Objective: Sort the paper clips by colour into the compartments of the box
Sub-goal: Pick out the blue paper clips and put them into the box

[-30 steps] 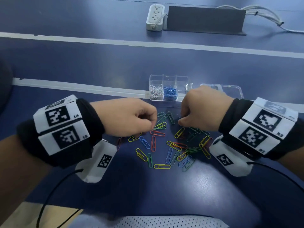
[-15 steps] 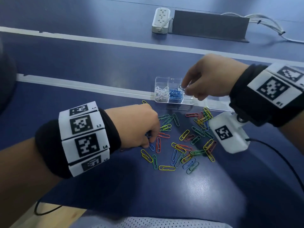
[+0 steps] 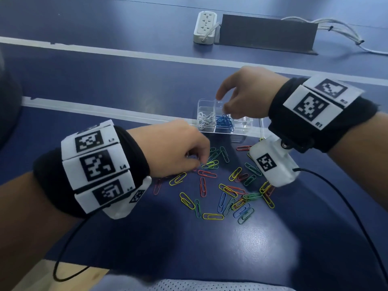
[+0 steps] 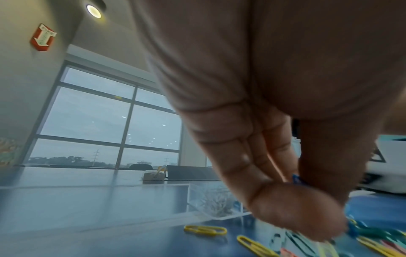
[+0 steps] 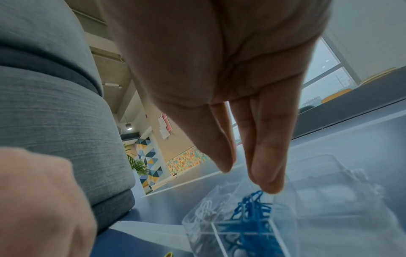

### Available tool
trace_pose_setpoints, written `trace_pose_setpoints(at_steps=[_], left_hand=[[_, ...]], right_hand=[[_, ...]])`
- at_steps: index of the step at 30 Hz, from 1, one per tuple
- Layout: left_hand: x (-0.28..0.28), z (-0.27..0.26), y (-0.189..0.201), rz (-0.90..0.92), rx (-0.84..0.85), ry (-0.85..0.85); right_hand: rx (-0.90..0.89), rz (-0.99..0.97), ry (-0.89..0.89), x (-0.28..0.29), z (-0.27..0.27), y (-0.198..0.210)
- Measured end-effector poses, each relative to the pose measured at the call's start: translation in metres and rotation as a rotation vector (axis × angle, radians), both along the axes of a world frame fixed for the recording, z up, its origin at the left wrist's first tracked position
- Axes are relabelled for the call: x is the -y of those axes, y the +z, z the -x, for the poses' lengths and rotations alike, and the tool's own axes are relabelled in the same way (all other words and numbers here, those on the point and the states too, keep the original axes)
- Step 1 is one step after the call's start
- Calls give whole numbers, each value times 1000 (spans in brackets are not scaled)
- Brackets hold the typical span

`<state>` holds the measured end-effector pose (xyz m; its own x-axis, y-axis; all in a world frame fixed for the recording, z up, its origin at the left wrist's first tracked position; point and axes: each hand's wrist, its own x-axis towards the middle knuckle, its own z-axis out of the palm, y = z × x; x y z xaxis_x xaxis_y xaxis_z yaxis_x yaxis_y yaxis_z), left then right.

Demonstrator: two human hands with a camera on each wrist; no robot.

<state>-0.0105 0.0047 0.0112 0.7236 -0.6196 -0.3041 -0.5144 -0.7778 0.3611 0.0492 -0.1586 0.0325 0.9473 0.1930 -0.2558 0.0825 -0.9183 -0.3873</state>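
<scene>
The right hand [image 3: 245, 95] hangs over the clear box [image 3: 247, 131] at about one o'clock from the loose clips, fingers pointing down and nearly straight, thumb apart from them; the right wrist view shows nothing between the fingertips [image 5: 270, 180], which hover just above the blue clips [image 3: 225, 121]. The white clips [image 3: 206, 120] fill the compartment at nine o'clock of the blue ones.

The left hand [image 3: 176, 149] sits at ten o'clock of the scattered pile of paper clips [image 3: 226, 190] on the dark blue table [image 3: 168, 244], fingers curled down. In the left wrist view its thumb and fingers pinch a blue clip [image 4: 297, 180].
</scene>
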Motion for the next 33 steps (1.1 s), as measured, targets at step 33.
trace_pose_setpoints(at_steps=[33], left_hand=[[87,-73,3,77,226,162]], right_hand=[[131,48,-26,52,12,-3]])
